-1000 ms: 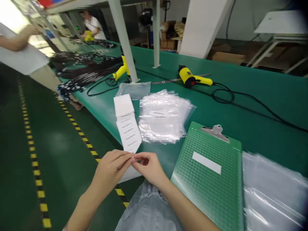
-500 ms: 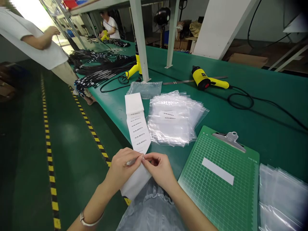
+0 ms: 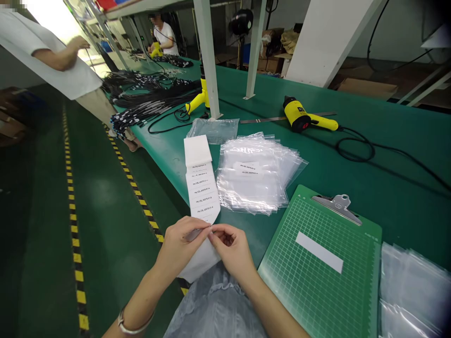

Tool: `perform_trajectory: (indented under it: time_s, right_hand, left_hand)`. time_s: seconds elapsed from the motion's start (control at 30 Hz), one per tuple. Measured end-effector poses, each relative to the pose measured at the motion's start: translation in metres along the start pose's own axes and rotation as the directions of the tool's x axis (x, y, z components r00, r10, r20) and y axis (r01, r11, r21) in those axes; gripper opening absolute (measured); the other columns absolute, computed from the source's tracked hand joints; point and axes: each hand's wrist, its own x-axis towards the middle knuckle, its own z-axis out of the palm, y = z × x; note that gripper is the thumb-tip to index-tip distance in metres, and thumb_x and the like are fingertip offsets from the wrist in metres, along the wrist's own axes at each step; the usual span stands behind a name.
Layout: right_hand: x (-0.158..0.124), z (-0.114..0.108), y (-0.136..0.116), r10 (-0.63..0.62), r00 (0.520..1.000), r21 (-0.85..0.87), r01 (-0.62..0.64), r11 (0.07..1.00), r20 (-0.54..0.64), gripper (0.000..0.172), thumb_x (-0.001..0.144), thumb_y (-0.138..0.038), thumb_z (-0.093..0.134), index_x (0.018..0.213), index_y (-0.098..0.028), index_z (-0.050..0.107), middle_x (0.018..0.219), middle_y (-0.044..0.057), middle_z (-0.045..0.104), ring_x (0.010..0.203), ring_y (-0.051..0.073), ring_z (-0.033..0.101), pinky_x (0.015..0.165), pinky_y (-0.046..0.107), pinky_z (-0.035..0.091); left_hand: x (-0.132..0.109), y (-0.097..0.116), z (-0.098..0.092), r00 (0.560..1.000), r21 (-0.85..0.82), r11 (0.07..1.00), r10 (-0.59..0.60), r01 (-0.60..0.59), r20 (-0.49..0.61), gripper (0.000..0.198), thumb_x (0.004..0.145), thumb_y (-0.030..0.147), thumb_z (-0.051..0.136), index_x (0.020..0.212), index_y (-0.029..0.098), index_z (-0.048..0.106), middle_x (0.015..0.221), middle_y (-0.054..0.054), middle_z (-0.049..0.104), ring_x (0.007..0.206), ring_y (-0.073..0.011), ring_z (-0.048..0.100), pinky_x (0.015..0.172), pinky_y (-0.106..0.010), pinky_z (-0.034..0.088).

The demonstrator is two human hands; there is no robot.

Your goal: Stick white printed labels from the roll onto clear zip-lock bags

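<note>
Both your hands are at the long white paper strip of printed labels [image 3: 201, 192], at the bench [image 3: 401, 202] edge nearest you. Flat part lies on the bench, near end drops over that edge toward your lap. Your left hand [image 3: 178, 244] pinches the strip with thumb and fingertips; your right hand [image 3: 235, 249] pinches right against it, fingertips meeting. Fingers hide the contact, so can't tell if a label is coming free.

Progress, as I read it: the fanned pile of clear plastic zip bags [image 3: 260, 195], just right of the strip, has a white printed label showing mid-bag on top. So at least one looks done; lower ones are covered, no count from here. Several printed labels remain on the strip.

The green gridded clipboard [image 3: 306, 295] sits right of that pile, clip toward the bench's far side, with a plain white rectangular strip [image 3: 319, 252] lying across its middle, no print visible. Past the clipboard's right edge: a second stack of clear plastic bags [image 3: 410, 281], no labels visible, so probably left to do.
</note>
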Motion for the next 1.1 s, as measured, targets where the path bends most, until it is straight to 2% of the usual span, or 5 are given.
perform_trajectory:
  time_s: [0.23, 0.37, 0.7, 0.9, 1.1]
  right_hand:
    - [-0.0012, 0.0014, 0.0033, 0.032, 0.999, 0.016, -0.032, 0.999, -0.015, 0.018, 0.064, -0.029, 0.064, 0.074, -0.016, 0.07, 0.055, 0.0, 0.054, 0.049, 0.01, 0.04, 0.047, 0.024, 0.032]
    - [-0.0003, 0.0007, 0.0046, 0.008, 1.0, 0.011, -0.008, 1.0, -0.018, 0.017, 0.066, -0.029, 0.063, 0.074, -0.016, 0.071, 0.054, 0.0, 0.055, 0.048, 0.01, 0.04, 0.046, 0.024, 0.031]
    - [0.0019, 0.0034, 0.008, 0.039, 0.999, 0.041, -0.038, 0.998, -0.028, 0.021, 0.065, -0.03, 0.065, 0.076, -0.015, 0.073, 0.053, 0.001, 0.057, 0.046, 0.009, 0.04, 0.045, 0.023, 0.03]
    - [0.0018, 0.0024, 0.0074, 0.021, 0.999, 0.037, -0.02, 0.999, -0.037, 0.02, 0.067, -0.031, 0.063, 0.077, -0.017, 0.074, 0.057, 0.002, 0.061, 0.048, 0.011, 0.046, 0.047, 0.024, 0.034]
    - [0.0011, -0.0003, 0.0054, 0.037, 0.997, -0.079, -0.043, 0.996, -0.066, 0.019, 0.066, -0.029, 0.062, 0.073, -0.016, 0.073, 0.059, 0.005, 0.065, 0.047, 0.013, 0.046, 0.046, 0.025, 0.034]
  left_hand:
    - [0.0008, -0.0023, 0.0, 0.997, -0.021, 0.997, -0.073, 0.073, 0.009, 0.009, 0.079, 0.021, 0.06, 0.076, 0.021, 0.069, 0.074, -0.001, 0.068, 0.069, -0.0146, 0.064, 0.057, -0.022, 0.052]
    - [-0.0004, -0.0033, -0.0005, 0.999, 0.048, 0.999, -0.003, 0.001, 0.043, 0.009, 0.079, 0.022, 0.061, 0.084, 0.022, 0.069, 0.078, -0.001, 0.069, 0.075, -0.0154, 0.063, 0.066, -0.026, 0.053]
    - [-0.0004, -0.0059, 0.0019, 0.991, 0.128, 0.983, 0.131, -0.132, 0.02, 0.012, 0.084, 0.019, 0.055, 0.084, 0.021, 0.066, 0.078, -0.002, 0.069, 0.073, -0.0146, 0.062, 0.065, -0.026, 0.052]
    - [-0.0018, -0.0069, -0.0015, 0.997, 0.093, 0.994, 0.047, -0.052, 0.06, 0.012, 0.082, 0.024, 0.059, 0.09, 0.022, 0.067, 0.083, -0.003, 0.068, 0.076, -0.0158, 0.064, 0.067, -0.026, 0.055]
    - [0.001, 0.0, -0.0023, 0.978, 0.129, 0.971, 0.188, -0.199, 0.092, 0.012, 0.082, 0.015, 0.056, 0.084, 0.021, 0.067, 0.08, -0.002, 0.068, 0.075, -0.0142, 0.063, 0.067, -0.025, 0.053]
